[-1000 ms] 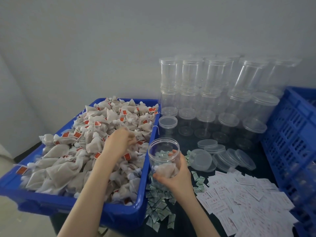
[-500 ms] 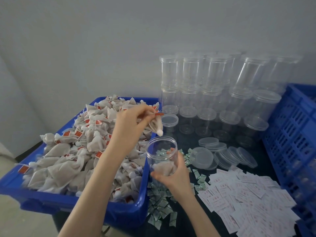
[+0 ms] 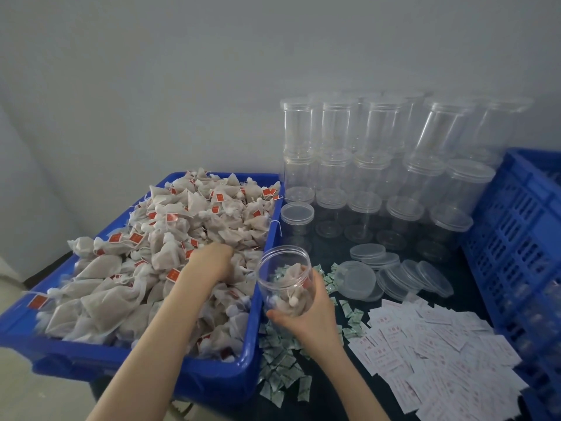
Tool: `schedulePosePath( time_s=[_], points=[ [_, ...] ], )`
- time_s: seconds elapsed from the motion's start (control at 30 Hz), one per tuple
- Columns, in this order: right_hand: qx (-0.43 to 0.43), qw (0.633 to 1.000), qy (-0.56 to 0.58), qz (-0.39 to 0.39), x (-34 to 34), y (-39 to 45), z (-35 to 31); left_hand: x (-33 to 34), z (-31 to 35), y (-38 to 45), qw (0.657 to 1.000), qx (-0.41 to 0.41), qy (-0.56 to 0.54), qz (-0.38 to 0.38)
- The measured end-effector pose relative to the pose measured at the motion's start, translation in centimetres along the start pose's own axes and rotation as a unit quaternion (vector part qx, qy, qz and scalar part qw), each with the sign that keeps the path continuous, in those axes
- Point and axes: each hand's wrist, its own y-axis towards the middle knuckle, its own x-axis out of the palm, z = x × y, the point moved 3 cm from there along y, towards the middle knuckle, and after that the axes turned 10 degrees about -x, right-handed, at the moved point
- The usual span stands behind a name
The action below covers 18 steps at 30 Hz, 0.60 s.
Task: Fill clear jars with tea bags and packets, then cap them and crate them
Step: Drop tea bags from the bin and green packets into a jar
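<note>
Burying left hand fingertips, tea bags.

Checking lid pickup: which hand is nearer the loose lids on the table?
Right. The right hand holds the open jar just left of the loose lids. The left hand is farther left, down in the tea bags inside the blue bin.

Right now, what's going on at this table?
A person is filling a clear jar with tea bags. The right hand holds the open jar, which has a few bags inside, beside the blue bin. The left hand is down in the bin's tea bag pile, reaching for another. Loose lids and paper packets lie nearby.
</note>
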Motion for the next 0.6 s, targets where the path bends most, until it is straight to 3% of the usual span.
schedulePosePath(
  time_s=[0.1, 0.3, 0.47, 0.6],
  points=[
    [-0.001, 1.0, -0.003, 0.003, 0.0, 0.0, -0.1, 1.1, 0.1, 0.7, 0.998, -0.012, 0.064, 0.005],
    [0.001, 1.0, 0.005, 0.002, 0.0, -0.1, -0.1, 0.5, -0.4, 0.7, 0.999, -0.024, 0.03, 0.03],
    [0.002, 1.0, 0.005, -0.001, -0.1, -0.1, 0.2, -0.2, -1.5, -0.1, 0.99, -0.024, 0.114, 0.083],
    [0.0, 1.0, 0.006, 0.008, -0.3, -0.1, 0.4, -0.9, -1.7, -0.6, 0.994, -0.018, 0.047, 0.097]
  ],
)
